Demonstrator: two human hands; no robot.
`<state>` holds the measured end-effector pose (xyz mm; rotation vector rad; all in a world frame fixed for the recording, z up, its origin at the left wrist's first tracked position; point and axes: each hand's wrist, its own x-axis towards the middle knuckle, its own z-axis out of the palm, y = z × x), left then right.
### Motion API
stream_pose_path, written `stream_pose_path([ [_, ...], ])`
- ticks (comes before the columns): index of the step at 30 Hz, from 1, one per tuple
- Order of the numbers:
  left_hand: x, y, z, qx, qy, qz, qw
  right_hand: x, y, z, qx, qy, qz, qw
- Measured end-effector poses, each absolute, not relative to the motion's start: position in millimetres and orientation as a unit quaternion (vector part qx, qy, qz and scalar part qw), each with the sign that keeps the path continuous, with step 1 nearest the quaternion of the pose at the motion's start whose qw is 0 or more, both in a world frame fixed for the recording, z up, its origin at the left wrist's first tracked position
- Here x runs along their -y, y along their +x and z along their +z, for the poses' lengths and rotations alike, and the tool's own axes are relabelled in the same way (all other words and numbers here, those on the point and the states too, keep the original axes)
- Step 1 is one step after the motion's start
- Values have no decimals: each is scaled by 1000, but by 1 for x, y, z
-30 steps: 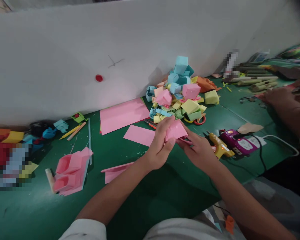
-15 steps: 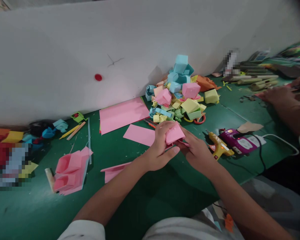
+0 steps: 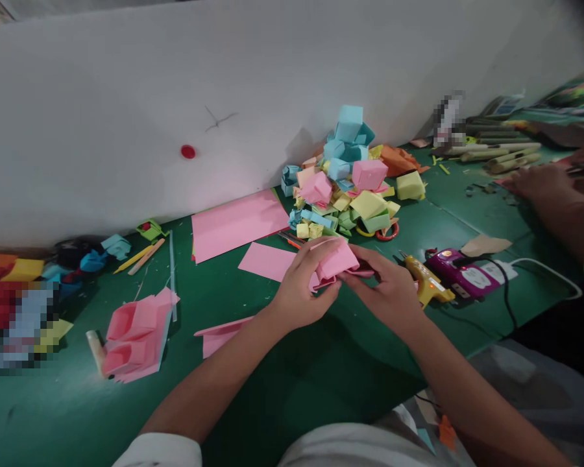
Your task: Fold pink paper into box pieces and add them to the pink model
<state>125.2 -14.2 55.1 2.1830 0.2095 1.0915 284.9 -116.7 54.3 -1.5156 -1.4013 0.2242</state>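
Note:
Both hands hold a folded pink paper box (image 3: 339, 259) above the green table. My left hand (image 3: 305, 285) wraps its near left side, thumb underneath at the lower edge. From the right, my right hand (image 3: 383, 280) pinches a pink flap at the box's edge; some of its fingertips are hidden behind the paper. Beneath and left of the hands lie a flat pink paper strip (image 3: 264, 261) and a folded pink strip (image 3: 224, 335). A pink piece with two open pockets (image 3: 139, 334) rests farther left.
Behind my hands is a heap of coloured paper boxes (image 3: 350, 188), with scissors (image 3: 387, 231) at its foot. Pink sheets (image 3: 238, 224) lie by the wall. At right are a yellow glue gun (image 3: 427, 280), a purple power strip (image 3: 467, 275) with cables, and another person's hand (image 3: 540, 181).
The pink box has been turned and tilted between my hands, so more of its flaps show. My left thumb lifted off its front and now sits lower, at the edge.

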Motion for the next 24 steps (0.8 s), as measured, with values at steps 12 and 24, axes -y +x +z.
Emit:
stream_pose_path([
  [12,14,124,55,-154,803,455,353,109,274,57,542,-597,74,586],
  [24,14,121,53,-206,786,485,324,107,268,58,570,-610,-42,549],
])
